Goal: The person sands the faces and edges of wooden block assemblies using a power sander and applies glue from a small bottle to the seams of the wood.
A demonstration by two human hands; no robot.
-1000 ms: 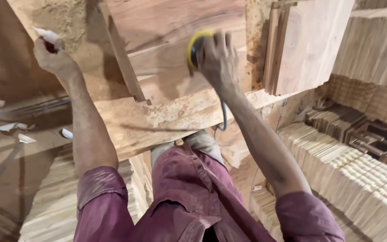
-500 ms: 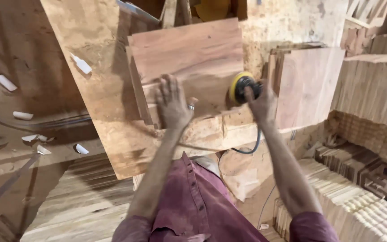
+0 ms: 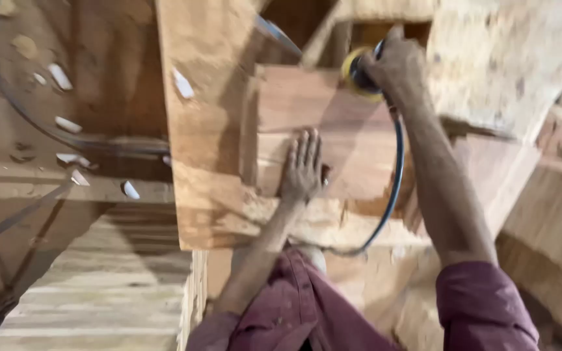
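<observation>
1. The left hand (image 3: 302,170) lies flat and released on the wooden board (image 3: 333,117), pinning it to the table (image 3: 216,214).
2. The right hand (image 3: 395,65) grasps the yellow-padded sander (image 3: 357,73) at the board's far edge.

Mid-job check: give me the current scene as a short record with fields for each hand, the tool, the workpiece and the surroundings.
left hand: left hand pressed flat, fingers spread, on the reddish-brown wooden panel
right hand: right hand gripping the round yellow-padded power sander
tool: sander pad on the panel's far edge; its black cable loops down toward the body
workpiece: panel lies on a pale, dusty plywood bench top
surroundings: stacked light wooden slats lower left; white scraps on the brown surface at left
clarity: picture is motion-blurred
</observation>
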